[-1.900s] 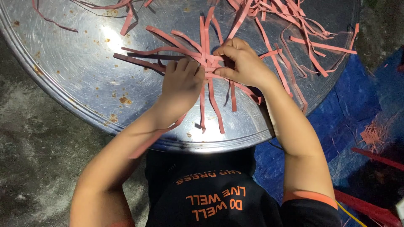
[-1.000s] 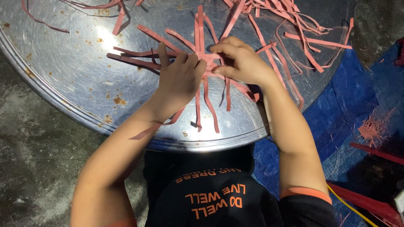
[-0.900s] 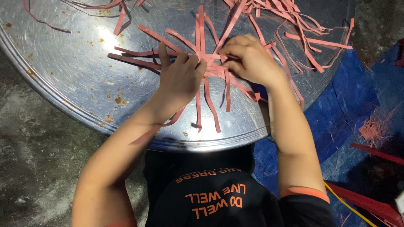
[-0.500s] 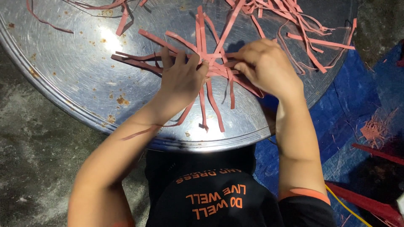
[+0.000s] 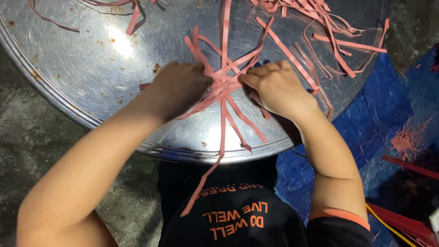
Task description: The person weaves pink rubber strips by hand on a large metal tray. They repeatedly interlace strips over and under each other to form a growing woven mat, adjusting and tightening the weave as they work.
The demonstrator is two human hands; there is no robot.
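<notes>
Both hands moved closer on the strip crossing. Left hand (image 5: 180,89) and right hand (image 5: 274,87) fingers pinch pink strips (image 5: 224,87) over the metal tray (image 5: 91,68).

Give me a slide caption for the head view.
Both hands press crossed pink strips on a round metal tray.

My left hand (image 5: 179,89) and right hand (image 5: 274,87) rested on the big round metal tray (image 5: 82,68), both pinching the crossing of a bundle of pink strips (image 5: 224,89) that fanned out like a star between them. One long strip hung over the tray's near rim toward my black shirt (image 5: 228,219). More loose pink strips (image 5: 320,18) lay at the tray's far edge, and a blue tarp (image 5: 366,132) covered the ground to my right.
</notes>
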